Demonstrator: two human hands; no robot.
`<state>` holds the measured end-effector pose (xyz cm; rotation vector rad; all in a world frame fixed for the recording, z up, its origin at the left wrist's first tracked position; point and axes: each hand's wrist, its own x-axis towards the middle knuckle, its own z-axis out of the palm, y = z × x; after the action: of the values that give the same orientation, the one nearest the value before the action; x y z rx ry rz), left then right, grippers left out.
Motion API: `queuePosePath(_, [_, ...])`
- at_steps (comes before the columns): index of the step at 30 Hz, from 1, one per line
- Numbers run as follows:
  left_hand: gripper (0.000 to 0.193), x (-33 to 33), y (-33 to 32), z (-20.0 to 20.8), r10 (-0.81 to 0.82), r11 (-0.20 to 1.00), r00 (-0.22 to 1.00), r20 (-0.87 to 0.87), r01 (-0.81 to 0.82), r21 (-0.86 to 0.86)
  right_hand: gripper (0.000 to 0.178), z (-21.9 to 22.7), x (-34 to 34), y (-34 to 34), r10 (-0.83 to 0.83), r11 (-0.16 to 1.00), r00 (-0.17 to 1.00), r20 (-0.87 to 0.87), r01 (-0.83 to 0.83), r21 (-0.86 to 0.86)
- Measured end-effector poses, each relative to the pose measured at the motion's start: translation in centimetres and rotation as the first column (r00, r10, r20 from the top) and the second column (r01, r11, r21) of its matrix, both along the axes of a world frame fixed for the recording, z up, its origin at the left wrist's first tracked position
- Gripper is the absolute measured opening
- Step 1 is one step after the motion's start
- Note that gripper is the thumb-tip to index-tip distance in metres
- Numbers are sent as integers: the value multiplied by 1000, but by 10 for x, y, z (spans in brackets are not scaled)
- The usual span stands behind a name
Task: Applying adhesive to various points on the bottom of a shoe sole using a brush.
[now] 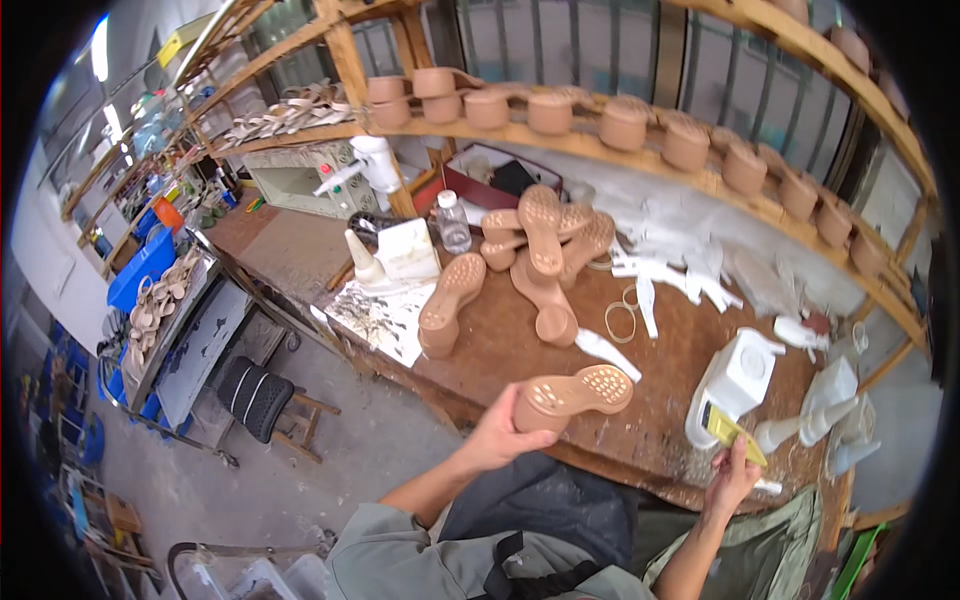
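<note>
My left hand grips a tan heeled shoe sole by its heel, over the front edge of the table. The dotted forefoot of the sole points right. My right hand is closed round the handle of a yellow flat brush, whose dark end points up and left. That end is close to a white plastic container; I cannot tell whether they touch. Beyond my left hand, another tan sole stands on the table beside a loose pile of several soles.
White strips and rubber bands lie on the brown table. A clear bottle stands behind the soles. White cone-topped bottles are at the right. A wooden shelf carries a row of tan soles. A black chair stands left.
</note>
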<state>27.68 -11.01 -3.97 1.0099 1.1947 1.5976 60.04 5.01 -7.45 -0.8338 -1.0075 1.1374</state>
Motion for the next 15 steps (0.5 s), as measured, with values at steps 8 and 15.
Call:
queuePosePath(8, [61,-159,117,175,670,620,720,-181,-409,669,21,25,-25,0,27,998,996,83,-33,61])
queuePosePath(15, [63,-243,237,205,688,700,628,-363,-446,557,21,28,-29,8,-19,999,994,112,13,50])
